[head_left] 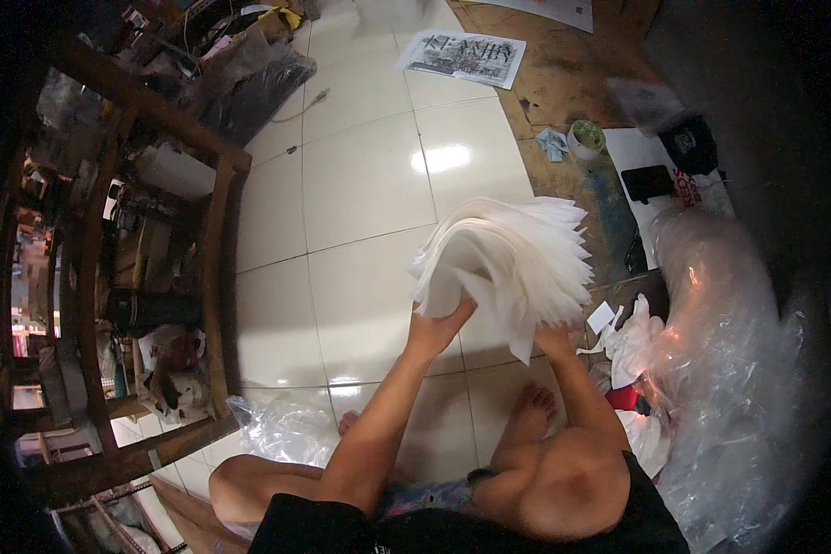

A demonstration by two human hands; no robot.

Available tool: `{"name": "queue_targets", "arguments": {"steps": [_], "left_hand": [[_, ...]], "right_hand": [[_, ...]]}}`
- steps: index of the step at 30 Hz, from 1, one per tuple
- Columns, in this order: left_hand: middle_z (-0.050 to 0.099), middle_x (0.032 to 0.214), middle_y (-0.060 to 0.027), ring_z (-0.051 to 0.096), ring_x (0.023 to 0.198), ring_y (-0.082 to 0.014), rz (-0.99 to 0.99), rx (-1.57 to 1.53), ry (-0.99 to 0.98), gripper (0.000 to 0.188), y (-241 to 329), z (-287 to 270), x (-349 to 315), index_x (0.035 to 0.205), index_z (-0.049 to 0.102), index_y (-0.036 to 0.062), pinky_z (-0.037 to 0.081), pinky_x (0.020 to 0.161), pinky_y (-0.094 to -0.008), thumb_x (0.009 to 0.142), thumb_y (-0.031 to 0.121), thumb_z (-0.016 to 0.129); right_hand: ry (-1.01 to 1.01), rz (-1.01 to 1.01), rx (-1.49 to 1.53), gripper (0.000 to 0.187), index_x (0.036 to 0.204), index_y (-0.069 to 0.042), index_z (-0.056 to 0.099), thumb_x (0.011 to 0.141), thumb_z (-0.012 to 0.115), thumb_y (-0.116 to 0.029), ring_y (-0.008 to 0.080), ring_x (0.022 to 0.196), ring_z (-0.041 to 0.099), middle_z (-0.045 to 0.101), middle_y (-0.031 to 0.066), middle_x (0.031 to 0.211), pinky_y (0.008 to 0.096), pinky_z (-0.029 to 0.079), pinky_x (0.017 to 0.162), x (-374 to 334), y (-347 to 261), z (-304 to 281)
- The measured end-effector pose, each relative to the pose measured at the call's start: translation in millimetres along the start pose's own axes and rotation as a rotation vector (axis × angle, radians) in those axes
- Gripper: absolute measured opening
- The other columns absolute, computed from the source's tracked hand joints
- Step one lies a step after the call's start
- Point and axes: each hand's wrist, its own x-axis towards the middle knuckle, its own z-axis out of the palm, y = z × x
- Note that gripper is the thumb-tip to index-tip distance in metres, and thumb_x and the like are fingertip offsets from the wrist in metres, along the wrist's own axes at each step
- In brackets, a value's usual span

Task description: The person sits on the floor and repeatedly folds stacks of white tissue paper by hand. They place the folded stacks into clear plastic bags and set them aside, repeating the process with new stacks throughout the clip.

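Note:
Between my two hands is a thick stack of thin white sheets (517, 249), bent into an arch with its edges fanned out toward the right. My left hand (441, 331) grips the lower left edge, the thumb against the inner side of the curl. At the lower right my right hand (554, 340) holds the other end, its fingers mostly hidden behind the hanging sheets. The stack is up off the floor, above my bent legs. Whether the sheets are paper or thin fabric, I cannot tell.
A printed sheet (464, 58) lies at the far edge of the brown board (563, 198). A cup (585, 138) and a black phone (647, 184) are at right, near a large clear plastic heap (729, 369). A wooden rack (220, 295) lines the left; plastic wrap (282, 429) lies on the tiles.

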Motion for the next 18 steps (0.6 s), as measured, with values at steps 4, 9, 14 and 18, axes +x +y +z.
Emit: {"name": "queue_targets", "arguments": {"steps": [4, 9, 14, 18], "left_hand": [[0.063, 0.093, -0.0128, 0.06, 0.09, -0.0229, -0.151, -0.03, 0.171, 0.028, 4, 5, 5, 0.1, 0.06, -0.0019, 0.046, 0.08, -0.0322, 0.076, 0.01, 0.069], [0.06, 0.102, -0.0133, 0.057, 0.096, -0.0215, -0.052, 0.03, 0.139, 0.04, 2, 4, -5, 0.113, 0.054, -0.0004, 0.045, 0.084, -0.0325, 0.076, 0.008, 0.068], [0.06, 0.103, -0.0124, 0.057, 0.097, -0.0209, 0.062, -0.132, -0.031, 0.041, 2, 14, -6, 0.115, 0.052, -0.0001, 0.044, 0.084, -0.0312, 0.078, 0.011, 0.067], [0.063, 0.089, -0.0126, 0.059, 0.088, -0.0192, -0.073, 0.024, 0.087, 0.027, 6, 17, -3, 0.104, 0.058, -0.0022, 0.046, 0.079, -0.0307, 0.082, 0.012, 0.063]], "right_hand": [[0.005, 0.027, 0.005, 0.046, 0.116, -0.001, 0.05, 0.075, 0.064, -0.013, 0.029, 0.113, 0.047, 0.054, 0.016, 0.116, 0.0408, 0.036, 0.096, 5, -1, 8], [-0.023, -0.004, -0.006, 0.045, 0.116, -0.002, 0.051, 0.075, 0.064, -0.013, 0.0293, 0.114, 0.047, 0.054, 0.0161, 0.116, 0.0411, 0.035, 0.097, -36, -6, -11], [-0.015, -0.035, -0.008, 0.045, 0.116, -0.002, 0.051, 0.074, 0.063, -0.013, 0.0297, 0.115, 0.046, 0.054, 0.0161, 0.117, 0.0415, 0.034, 0.098, -6, 1, 4], [0.007, -0.006, -0.028, 0.045, 0.116, -0.002, 0.051, 0.074, 0.063, -0.012, 0.0299, 0.116, 0.045, 0.054, 0.0161, 0.117, 0.0418, 0.034, 0.098, 17, -1, 13]]}}
